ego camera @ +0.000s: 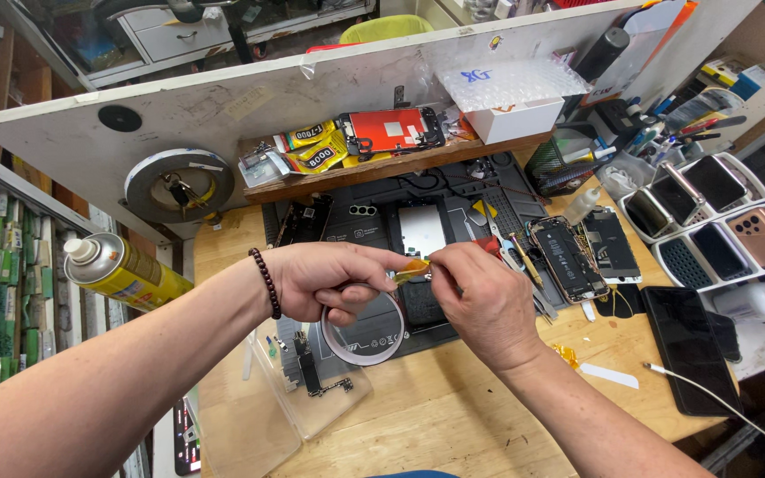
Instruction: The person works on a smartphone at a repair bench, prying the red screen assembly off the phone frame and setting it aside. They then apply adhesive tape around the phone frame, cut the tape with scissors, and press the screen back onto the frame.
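Left hand [325,279]: fingers curled, thumb and forefinger pinched on one end of a short strip of amber tape [412,270]. A roll of tape [363,332], a thin pale ring, hangs below this hand's lower fingers; whether they grip it or merely rest against it cannot be told. A dark beaded bracelet [266,281] sits on the wrist.

Right hand [475,301]: fingers closed, tips pinched on the other end of the same amber strip. The strip spans the small gap between the two hands, held above the dark repair mat [453,190].

Beyond the hands, on the mat: a phone back housing [421,230] lying flat with a pale inner plate. Just right of the right hand: tweezers and small tools [520,257], then an opened phone [567,258] showing its battery, and a second phone body [611,243] beside it. Further right, well apart: a black tablet [688,345] with a white cable [710,394] running to it, and white trays of phones [719,221].

Left of the left hand, near the forearm: a yellow spray can [121,270] lying tilted. Below the left hand: a clear plastic box [267,407] with a circuit board [312,372] on it.

Beyond the mat: a wooden shelf [382,168] carrying yellow glue tubes [316,146] and a red phone screen assembly [391,131].
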Available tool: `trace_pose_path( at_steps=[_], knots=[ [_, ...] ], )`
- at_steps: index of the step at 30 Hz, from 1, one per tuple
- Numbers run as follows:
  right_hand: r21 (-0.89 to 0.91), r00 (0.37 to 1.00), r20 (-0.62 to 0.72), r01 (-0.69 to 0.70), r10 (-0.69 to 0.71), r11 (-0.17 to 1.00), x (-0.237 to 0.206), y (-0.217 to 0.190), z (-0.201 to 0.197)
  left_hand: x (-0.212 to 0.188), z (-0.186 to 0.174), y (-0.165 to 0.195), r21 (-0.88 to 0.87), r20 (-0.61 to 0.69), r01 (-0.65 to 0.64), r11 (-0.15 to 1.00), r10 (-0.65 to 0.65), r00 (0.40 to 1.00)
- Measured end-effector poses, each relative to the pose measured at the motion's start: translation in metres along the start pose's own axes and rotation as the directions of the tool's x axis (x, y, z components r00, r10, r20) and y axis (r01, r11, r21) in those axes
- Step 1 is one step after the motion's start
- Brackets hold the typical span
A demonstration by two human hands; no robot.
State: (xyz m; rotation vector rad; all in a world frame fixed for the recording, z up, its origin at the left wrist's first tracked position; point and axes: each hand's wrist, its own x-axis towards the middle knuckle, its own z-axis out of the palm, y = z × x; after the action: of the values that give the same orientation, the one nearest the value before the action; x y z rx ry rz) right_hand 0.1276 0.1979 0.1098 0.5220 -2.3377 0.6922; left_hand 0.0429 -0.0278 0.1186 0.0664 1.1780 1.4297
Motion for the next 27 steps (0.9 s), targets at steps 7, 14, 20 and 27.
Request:
trace_pose_path(
  at_steps=[7, 14, 20, 27],
  knots=[
    [0.23, 0.94, 0.205, -0.316, 0.271, 0.921, -0.006, 0.013, 0.004, -0.002, 0.001, -0.003, -0.02, -0.045, 0.04, 0.999, -0.041, 0.998],
    [0.32, 0.237, 0.933, -0.891, 0.272, -0.321, 0.012, 0.04, -0.001, 0.002, 0.004, -0.002, 0.023, -0.012, 0.069, 0.997, -0.069, 0.998],
    [0.378, 0.29, 0.902, -0.889, 0.32, -0.259, 0.01, 0.045, -0.001, 0.004, 0.005, -0.002, 0.058, -0.075, 0.089, 0.994, -0.085, 0.994],
    [0.432, 0.354, 0.815, -0.899, 0.459, -0.073, -0.004, 0.051, 0.009, 0.015, 0.005, -0.007, 0.172, -0.136, 0.134, 0.976, -0.111, 0.984]
  ],
)
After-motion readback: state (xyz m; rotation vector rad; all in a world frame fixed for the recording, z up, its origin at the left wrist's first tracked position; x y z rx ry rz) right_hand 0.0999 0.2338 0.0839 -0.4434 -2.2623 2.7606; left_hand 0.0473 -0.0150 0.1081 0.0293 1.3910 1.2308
